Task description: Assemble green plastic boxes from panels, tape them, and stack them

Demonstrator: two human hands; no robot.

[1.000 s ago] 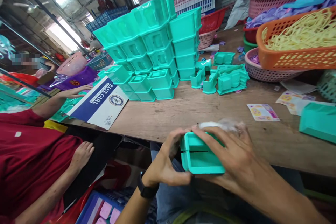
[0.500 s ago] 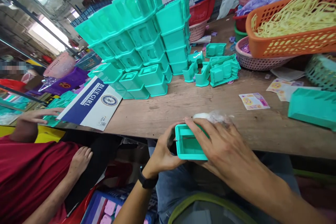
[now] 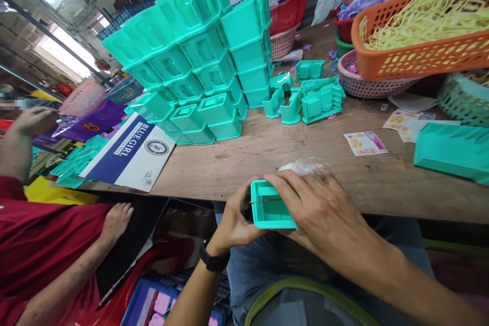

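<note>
A small teal plastic box [image 3: 273, 224] is held between my two hands just off the table's front edge, its hollow side facing me. My left hand [image 3: 235, 216] wraps its left end, thumb along the lower rim. From the right, my right hand [image 3: 315, 201] closes over the box, fingers across its upper rim and covering its right end. Crumpled clear plastic [image 3: 307, 167] shows just behind my right fingers; whether I touch it, I cannot tell. Stacked teal boxes [image 3: 206, 51] rise at the back left of the table, and loose teal parts [image 3: 321, 102] lie beside them.
An orange basket of yellow strands [image 3: 420, 56] stands at the back right, near a teal tray-like piece [image 3: 453, 153] and a printed sticker sheet [image 3: 365, 143]. A BLUE GIRL carton piece [image 3: 132, 150] lies left. A co-worker in a red shirt [image 3: 57, 244] sits close on my left.
My hands and the teal box stay together, almost unchanged. At far left, the co-worker's raised hand has moved up and away from the teal parts by the carton. The view has shifted slightly.
</note>
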